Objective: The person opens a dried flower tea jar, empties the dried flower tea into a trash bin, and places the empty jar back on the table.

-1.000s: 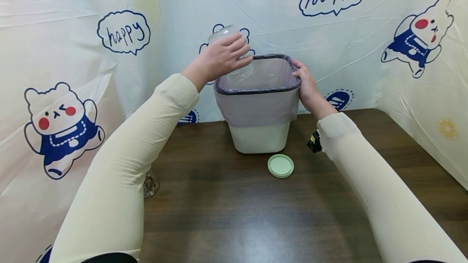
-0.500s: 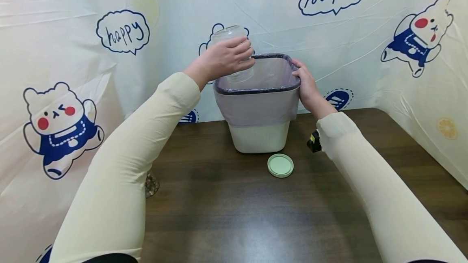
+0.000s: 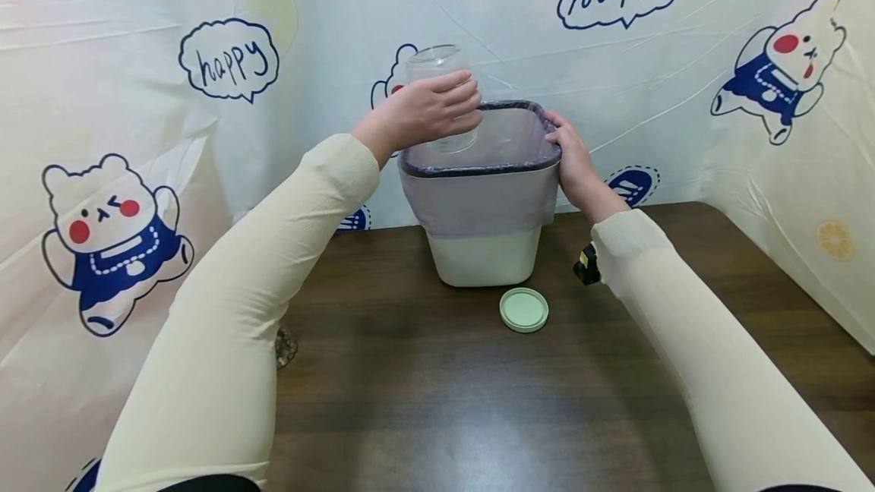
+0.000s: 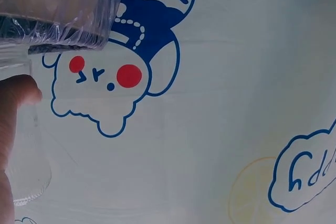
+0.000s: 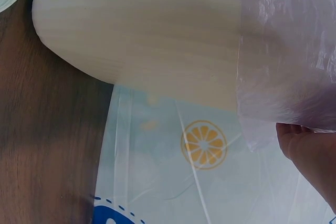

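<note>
My left hand (image 3: 437,108) grips a clear glass jar (image 3: 437,63) over the left part of the trash bin's opening. The jar is upside down, its base up and its lower end inside the rim; no contents show in it. In the left wrist view, part of the jar (image 4: 31,177) appears beside my fingers. The pale trash bin (image 3: 485,260) stands on the table, lined with a translucent purple bag (image 3: 478,203) folded over its rim. My right hand (image 3: 573,158) holds the bin's right rim through the bag. A round light-green lid (image 3: 524,310) lies in front.
On the brown wooden table (image 3: 410,408), a clear container with brownish contents (image 3: 285,348) is mostly hidden behind the left sleeve. A small black item with a yellow patch (image 3: 586,266) is beside the right cuff. A printed curtain (image 3: 342,36) hangs behind.
The jar has turned from a slant to nearly vertical, and my left hand has shifted slightly right with it. My right hand, the trash bin and the lid have stayed put.
</note>
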A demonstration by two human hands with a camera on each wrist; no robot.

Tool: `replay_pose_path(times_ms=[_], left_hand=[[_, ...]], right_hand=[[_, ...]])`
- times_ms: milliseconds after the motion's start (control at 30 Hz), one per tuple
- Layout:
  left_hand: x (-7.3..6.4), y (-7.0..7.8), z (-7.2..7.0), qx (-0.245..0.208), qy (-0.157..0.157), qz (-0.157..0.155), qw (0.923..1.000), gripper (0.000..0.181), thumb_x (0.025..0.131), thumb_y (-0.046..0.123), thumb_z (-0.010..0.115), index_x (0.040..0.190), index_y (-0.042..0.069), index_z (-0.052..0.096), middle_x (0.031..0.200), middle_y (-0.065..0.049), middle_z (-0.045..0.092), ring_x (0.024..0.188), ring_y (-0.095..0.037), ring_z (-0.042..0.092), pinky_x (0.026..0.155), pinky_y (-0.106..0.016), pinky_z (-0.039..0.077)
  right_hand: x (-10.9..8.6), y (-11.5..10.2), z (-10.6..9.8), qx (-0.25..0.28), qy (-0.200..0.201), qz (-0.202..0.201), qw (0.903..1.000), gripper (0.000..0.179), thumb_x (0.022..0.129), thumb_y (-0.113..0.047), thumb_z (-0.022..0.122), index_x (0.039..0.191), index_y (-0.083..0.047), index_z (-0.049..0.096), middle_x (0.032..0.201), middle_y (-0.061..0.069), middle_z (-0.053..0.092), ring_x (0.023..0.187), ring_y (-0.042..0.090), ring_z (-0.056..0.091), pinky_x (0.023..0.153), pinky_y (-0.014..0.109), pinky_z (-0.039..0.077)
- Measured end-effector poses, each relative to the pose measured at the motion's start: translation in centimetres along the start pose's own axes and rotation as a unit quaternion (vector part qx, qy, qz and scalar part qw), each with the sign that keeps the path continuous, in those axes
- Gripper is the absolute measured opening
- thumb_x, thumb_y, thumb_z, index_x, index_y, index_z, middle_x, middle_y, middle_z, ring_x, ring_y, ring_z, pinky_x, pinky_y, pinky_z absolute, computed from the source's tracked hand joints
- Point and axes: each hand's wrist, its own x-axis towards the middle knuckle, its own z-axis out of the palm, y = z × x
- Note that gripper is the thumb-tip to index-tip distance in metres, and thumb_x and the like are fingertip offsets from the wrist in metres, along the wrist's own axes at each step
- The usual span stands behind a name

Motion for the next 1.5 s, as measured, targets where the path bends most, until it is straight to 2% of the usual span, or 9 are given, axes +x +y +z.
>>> replay_pose_path(times_ms=[333, 500, 667, 767, 900, 1167, 1500], left_hand=[[0.7, 0.0, 0.2, 0.051, 0.007, 0.016, 0.9985, 0.061, 0.085, 0.0, 0.065, 0.14, 0.011, 0.041, 0.138, -0.017, 0.046, 0.129, -0.034, 0.038, 0.114, -0.041, 0.016], [0.8, 0.1, 0.2, 0.068, 0.005, 0.029, 0.9973, 0.064, 0.082, 0.0, 0.068, 0.139, 0.009, 0.04, 0.137, -0.017, 0.046, 0.13, -0.033, 0.037, 0.114, -0.04, 0.016], [0.8, 0.1, 0.1, 0.08, 0.012, 0.032, 0.9962, 0.061, 0.083, 0.0, 0.067, 0.138, 0.008, 0.041, 0.136, -0.017, 0.047, 0.129, -0.032, 0.038, 0.113, -0.04, 0.017], [1.0, 0.2, 0.0, 0.084, 0.015, 0.038, 0.9956, 0.065, 0.08, 0.003, 0.072, 0.137, 0.008, 0.041, 0.136, -0.017, 0.047, 0.128, -0.032, 0.039, 0.112, -0.04, 0.018], [1.3, 0.4, 0.0, 0.083, 0.011, 0.045, 0.9955, 0.071, 0.077, 0.007, 0.076, 0.138, 0.008, 0.039, 0.136, -0.017, 0.046, 0.128, -0.031, 0.039, 0.112, -0.04, 0.019], [1.4, 0.5, -0.1, 0.078, 0.008, 0.042, 0.996, 0.073, 0.077, 0.007, 0.077, 0.139, 0.01, 0.039, 0.138, -0.017, 0.045, 0.129, -0.031, 0.038, 0.113, -0.04, 0.018], [1.1, 0.6, 0.0, 0.057, 0.021, 0.018, 0.998, 0.064, 0.082, 0.0, 0.069, 0.138, 0.011, 0.04, 0.137, -0.014, 0.047, 0.129, -0.03, 0.039, 0.114, -0.039, 0.017]], right_hand=[[0.0, 0.0, -0.2, -0.003, -0.001, -0.003, 1.0, 0.058, 0.095, -0.017, 0.029, 0.153, -0.013, 0.028, 0.157, 0.003, 0.022, 0.137, 0.022, 0.024, 0.107, 0.032, 0.023], [0.1, 0.0, -0.2, -0.006, -0.003, 0.001, 1.0, 0.058, 0.095, -0.018, 0.029, 0.153, -0.014, 0.028, 0.157, 0.002, 0.022, 0.138, 0.021, 0.023, 0.109, 0.034, 0.022], [0.1, -0.1, -0.1, -0.007, 0.005, -0.007, 0.9999, 0.059, 0.093, -0.016, 0.031, 0.152, -0.012, 0.029, 0.157, 0.003, 0.022, 0.139, 0.02, 0.023, 0.107, 0.03, 0.023], [0.1, -0.1, -0.1, -0.009, 0.004, -0.003, 0.9999, 0.059, 0.094, -0.017, 0.031, 0.153, -0.013, 0.029, 0.157, 0.002, 0.022, 0.138, 0.019, 0.023, 0.107, 0.03, 0.023], [0.1, 0.0, -0.1, -0.008, 0.003, -0.002, 1.0, 0.059, 0.094, -0.017, 0.03, 0.153, -0.013, 0.028, 0.158, 0.002, 0.021, 0.138, 0.019, 0.023, 0.108, 0.031, 0.023], [0.0, 0.0, -0.1, -0.007, -0.001, 0.003, 1.0, 0.059, 0.094, -0.017, 0.03, 0.153, -0.013, 0.028, 0.157, 0.003, 0.022, 0.136, 0.021, 0.024, 0.107, 0.033, 0.023], [0.0, -0.1, 0.0, -0.006, 0.0, 0.002, 1.0, 0.059, 0.094, -0.018, 0.03, 0.153, -0.013, 0.028, 0.157, 0.003, 0.022, 0.138, 0.023, 0.022, 0.106, 0.032, 0.023]])
